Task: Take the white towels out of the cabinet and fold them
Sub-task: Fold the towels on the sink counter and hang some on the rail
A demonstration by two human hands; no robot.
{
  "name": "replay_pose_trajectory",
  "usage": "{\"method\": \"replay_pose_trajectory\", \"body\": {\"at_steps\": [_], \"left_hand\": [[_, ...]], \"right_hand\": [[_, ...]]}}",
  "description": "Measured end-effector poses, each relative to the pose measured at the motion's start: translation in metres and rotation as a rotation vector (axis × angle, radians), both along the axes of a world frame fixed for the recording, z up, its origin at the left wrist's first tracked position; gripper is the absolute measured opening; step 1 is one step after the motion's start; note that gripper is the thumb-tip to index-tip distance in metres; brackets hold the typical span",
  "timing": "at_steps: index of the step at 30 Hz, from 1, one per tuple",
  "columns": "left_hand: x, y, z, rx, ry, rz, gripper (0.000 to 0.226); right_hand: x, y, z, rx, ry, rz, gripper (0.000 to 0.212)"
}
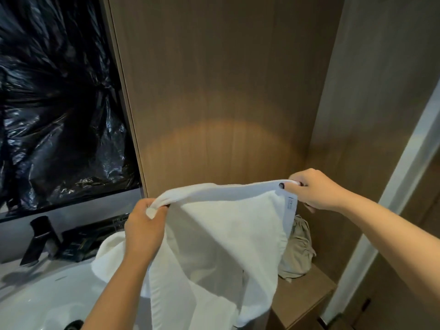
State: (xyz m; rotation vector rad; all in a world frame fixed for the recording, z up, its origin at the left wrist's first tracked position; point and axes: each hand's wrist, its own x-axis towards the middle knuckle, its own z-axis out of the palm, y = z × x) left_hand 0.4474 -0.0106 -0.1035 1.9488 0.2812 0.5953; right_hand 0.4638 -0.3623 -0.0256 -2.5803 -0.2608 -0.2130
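While both grips clamp white towel [228,225], lower end cut off.

The towel [226,234] hangs between both hands before the cabinet [214,91]; a cloth bag [298,253] sits on its shelf [307,291] behind.

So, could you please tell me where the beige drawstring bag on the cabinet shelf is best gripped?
Grip the beige drawstring bag at its gathered neck, coming from the right: the white towel, held up by the left hand and right hand, hangs across its left side.
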Motion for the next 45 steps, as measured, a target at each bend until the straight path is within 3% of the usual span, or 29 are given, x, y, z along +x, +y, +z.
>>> {"method": "replay_pose_trajectory", "body": {"at_steps": [2, 4, 8, 11, 14, 17, 20, 24, 27, 30, 33, 40, 42, 45], "left_hand": [[-0.002, -0.007, 0.006, -0.045, -0.013, -0.044, 0.02], [-0.004, -0.016, 0.017, -0.039, -0.068, -0.09, 0.029], [-0.019, -0.041, 0.055, -0.056, -0.317, -0.244, 0.018], [-0.036, -0.05, 0.083, -0.135, -0.444, -0.389, 0.019], [-0.055, -0.05, 0.099, -0.297, -0.446, -0.547, 0.021], [-0.069, -0.048, 0.105, -0.403, -0.399, -0.593, 0.025], [-0.067, -0.048, 0.101, -0.41, -0.309, -0.475, 0.024], [-0.062, -0.048, 0.093, -0.4, -0.258, -0.384, 0.007], [-0.062, -0.049, 0.088, -0.45, -0.229, -0.386, 0.011], [-0.063, -0.05, 0.087, -0.548, -0.177, -0.419, 0.002], [-0.066, -0.053, 0.087, -0.596, -0.153, -0.447, 0.006], [-0.074, -0.055, 0.096, -0.587, -0.193, -0.494, 0.01], [-0.076, -0.054, 0.099, -0.558, -0.22, -0.483, 0.006], [-0.077, -0.053, 0.103, -0.511, -0.239, -0.471, 0.021]], "right_hand": [[-0.011, 0.011, 0.008, 0.065, -0.006, 0.064, 0.015], [-0.025, 0.028, 0.021, 0.176, -0.015, 0.166, 0.027], [-0.05, 0.068, 0.049, 0.424, -0.029, 0.373, 0.038], [-0.059, 0.089, 0.059, 0.246, -0.126, 0.313, 0.033], [-0.065, 0.091, 0.065, 0.068, -0.097, 0.31, 0.022], [-0.07, 0.09, 0.069, 0.009, 0.019, 0.393, 0.039], [-0.073, 0.095, 0.074, 0.074, -0.092, 0.487, 0.022], [-0.071, 0.104, 0.069, 0.083, -0.267, 0.457, 0.012], [-0.065, 0.108, 0.068, 0.138, -0.211, 0.461, 0.006], [-0.059, 0.111, 0.066, 0.279, -0.01, 0.532, 0.011], [-0.055, 0.116, 0.059, 0.455, 0.023, 0.51, 0.02], [-0.051, 0.131, 0.049, 0.609, -0.054, 0.502, 0.031], [-0.053, 0.133, 0.053, 0.595, -0.111, 0.519, 0.033], [-0.055, 0.134, 0.063, 0.463, -0.257, 0.52, 0.028]]}}
